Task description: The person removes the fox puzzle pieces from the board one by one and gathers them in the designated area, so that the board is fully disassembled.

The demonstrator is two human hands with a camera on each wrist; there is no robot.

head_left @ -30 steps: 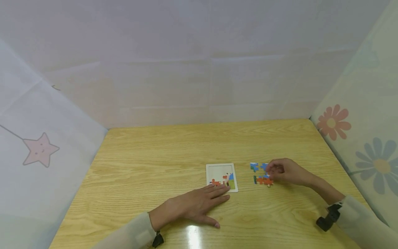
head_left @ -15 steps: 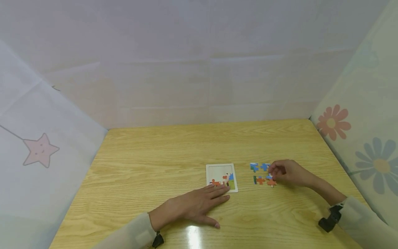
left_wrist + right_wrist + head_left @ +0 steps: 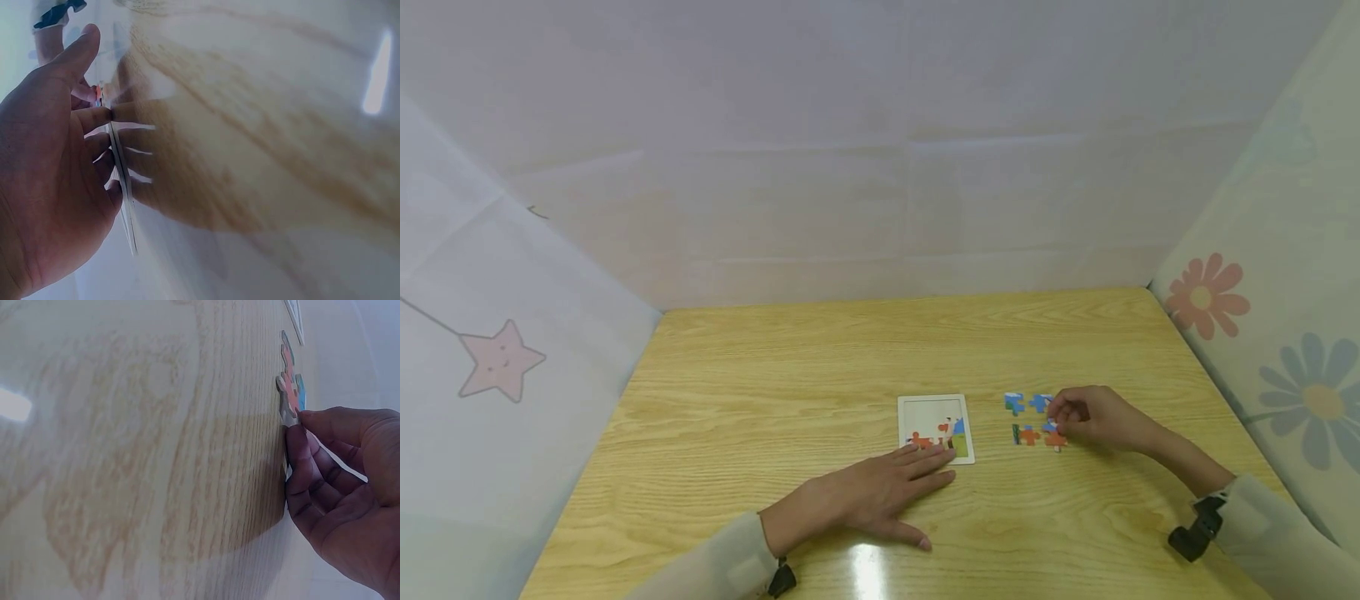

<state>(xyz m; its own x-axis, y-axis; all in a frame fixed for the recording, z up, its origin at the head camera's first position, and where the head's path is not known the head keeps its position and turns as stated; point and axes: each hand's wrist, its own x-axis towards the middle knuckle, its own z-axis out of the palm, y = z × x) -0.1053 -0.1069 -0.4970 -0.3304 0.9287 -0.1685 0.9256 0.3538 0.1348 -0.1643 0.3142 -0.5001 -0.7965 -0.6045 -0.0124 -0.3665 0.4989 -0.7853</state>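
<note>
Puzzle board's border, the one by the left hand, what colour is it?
The border is plain white; the head view shows it best.

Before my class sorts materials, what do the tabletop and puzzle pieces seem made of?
Tabletop: wood or wood-look laminate, glossy, by its grain and bright reflection.
Puzzle pieces: perhaps thick card or thin wood, printed, by coloured faces and pale edges; which is unclear.

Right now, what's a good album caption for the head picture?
Left hand resting on the puzzle frame, right hand at a jigsaw piece on the table.
</note>
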